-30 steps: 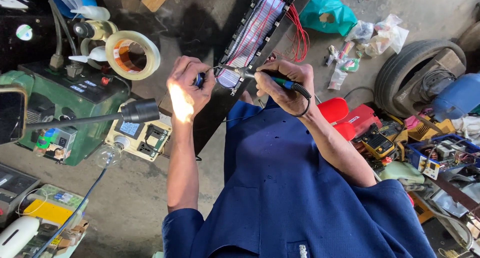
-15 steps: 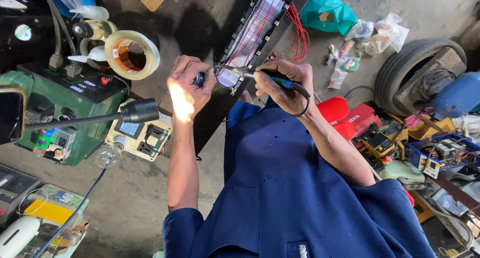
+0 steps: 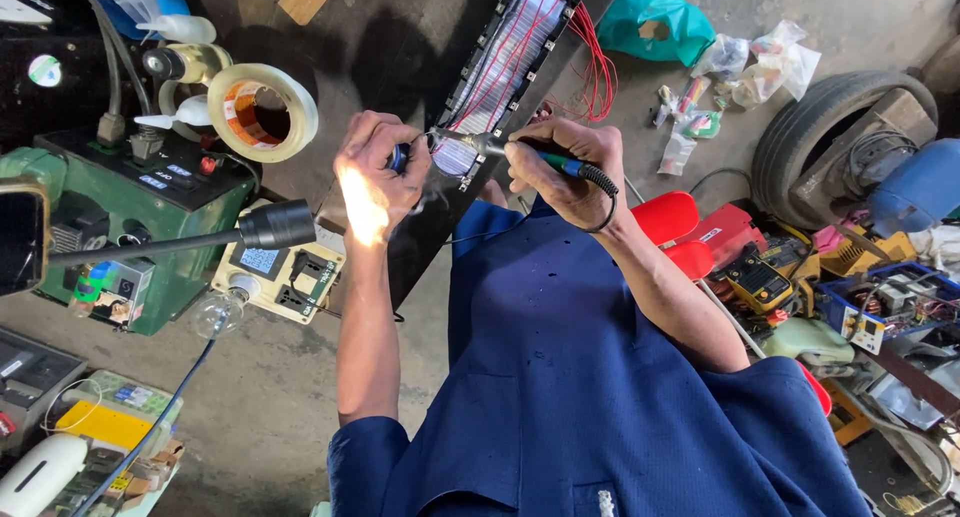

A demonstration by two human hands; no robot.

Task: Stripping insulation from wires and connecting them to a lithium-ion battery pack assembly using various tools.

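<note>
right hand (image 3: 570, 172): grips soldering iron (image 3: 540, 157), long axis pointing left toward board (image 3: 500, 67)
left hand (image 3: 378, 172): closed on solder wire (image 3: 425, 137); tip-to-tip with iron

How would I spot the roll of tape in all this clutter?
Find the green machine at the left edge. Just above its top right corner, on the dark bench, lies the tape roll, left of the left hand. It is the only wide pale ring there, with an orange-brown core.
</note>
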